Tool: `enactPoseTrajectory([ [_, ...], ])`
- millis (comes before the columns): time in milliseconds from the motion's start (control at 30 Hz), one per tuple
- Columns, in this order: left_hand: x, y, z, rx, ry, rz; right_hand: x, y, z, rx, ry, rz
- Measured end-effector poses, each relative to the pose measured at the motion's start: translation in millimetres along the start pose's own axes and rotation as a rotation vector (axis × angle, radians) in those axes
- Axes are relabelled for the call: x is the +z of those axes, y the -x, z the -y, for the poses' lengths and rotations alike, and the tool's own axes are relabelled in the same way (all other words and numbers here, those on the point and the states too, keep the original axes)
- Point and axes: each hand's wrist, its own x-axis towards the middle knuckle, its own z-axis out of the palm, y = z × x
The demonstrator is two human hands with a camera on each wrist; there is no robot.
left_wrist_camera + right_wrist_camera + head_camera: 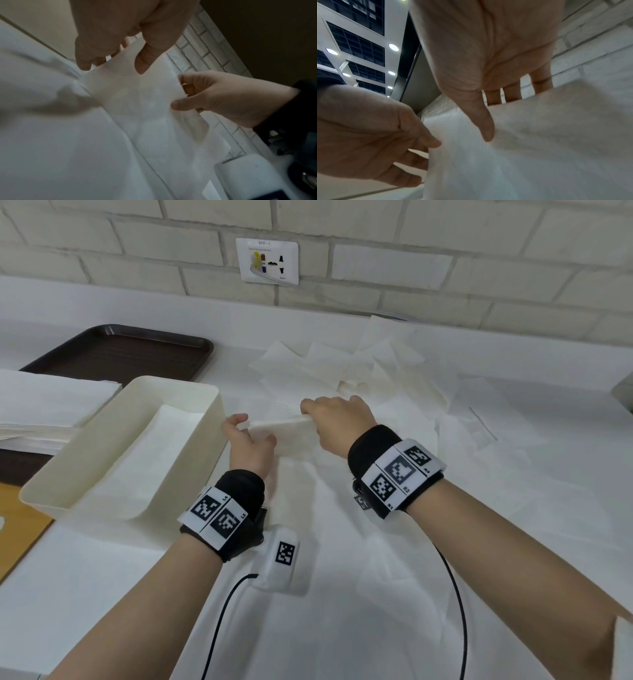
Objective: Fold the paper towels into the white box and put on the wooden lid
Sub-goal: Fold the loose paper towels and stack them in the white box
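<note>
I hold one white paper towel point(284, 430) in the air just right of the white box point(209, 419). My left hand point(239, 426) pinches its left end between thumb and fingers, which the left wrist view shows with the left hand point(111, 65) on the paper towel point(137, 94). At the other end, my right hand point(310, 414) grips the right edge, thumb in front and fingers behind the paper towel point(539, 135). A folded towel point(150, 453) lies inside the box. A wooden lid point(20, 522) shows at the lower left, partly under the box.
Loose paper towels point(359, 364) are strewn over the white counter behind and to the right. A neat stack of towels point(44, 405) lies left of the box, near a dark brown tray point(120, 350). A brick wall with a socket plate point(267, 261) bounds the back.
</note>
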Motion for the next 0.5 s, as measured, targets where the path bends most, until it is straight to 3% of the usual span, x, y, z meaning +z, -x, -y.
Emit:
enactPoseTrajectory([
  [167, 1, -4, 8, -0.050, -0.113, 0.047, 7, 1, 3, -0.005, 0.006, 0.071],
  [300, 2, -2, 2, -0.047, -0.034, -0.007, 1, 0, 3, 0.000, -0.029, -0.012],
  [500, 5, -4, -4, -0.113, 0.001, 0.056, 4, 3, 5, 0.008, -0.086, 0.052],
])
